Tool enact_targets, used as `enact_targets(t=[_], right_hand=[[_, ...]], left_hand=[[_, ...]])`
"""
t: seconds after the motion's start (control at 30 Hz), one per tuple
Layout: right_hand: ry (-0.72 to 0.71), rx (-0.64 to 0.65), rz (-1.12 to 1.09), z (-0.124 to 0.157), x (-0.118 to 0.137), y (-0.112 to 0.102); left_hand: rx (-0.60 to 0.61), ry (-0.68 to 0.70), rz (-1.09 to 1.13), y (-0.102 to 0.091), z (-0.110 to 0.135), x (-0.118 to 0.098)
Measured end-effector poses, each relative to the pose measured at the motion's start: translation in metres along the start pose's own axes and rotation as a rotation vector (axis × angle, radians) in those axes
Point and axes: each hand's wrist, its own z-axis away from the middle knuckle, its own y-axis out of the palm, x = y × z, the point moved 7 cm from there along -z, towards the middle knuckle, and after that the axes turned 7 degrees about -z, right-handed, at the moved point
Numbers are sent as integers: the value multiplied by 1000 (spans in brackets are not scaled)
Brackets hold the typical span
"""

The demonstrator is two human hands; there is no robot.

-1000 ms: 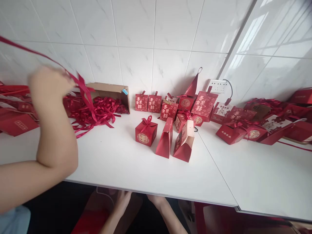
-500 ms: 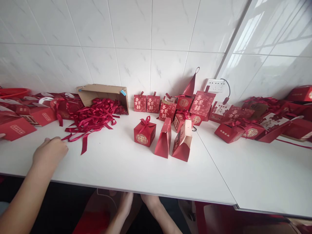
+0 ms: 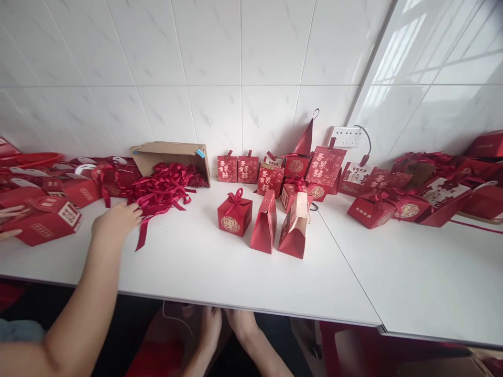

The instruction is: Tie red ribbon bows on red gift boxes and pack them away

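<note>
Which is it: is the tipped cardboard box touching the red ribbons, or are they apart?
Touching. The head view shows the red ribbons spilling straight out of the open mouth of the cardboard box, with no gap.

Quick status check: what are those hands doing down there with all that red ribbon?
Left hand open, fingertips at the ribbon pile. Right hand: only fingertips at far left, beside a red box. Nothing between.

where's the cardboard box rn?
Head view, back left of the white table: the cardboard box lies on its side against the tiled wall, red ribbons spilling from it.
</note>
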Motion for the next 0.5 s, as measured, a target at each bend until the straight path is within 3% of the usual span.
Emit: enact_targets(t=[0.23, 0.5], right_hand=[[-101, 67, 14, 1, 8, -9], [-103, 112, 123, 8, 10, -4]], left_hand=[[45, -90, 119, -3, -5, 2], [117, -100, 242, 8, 5, -25]])
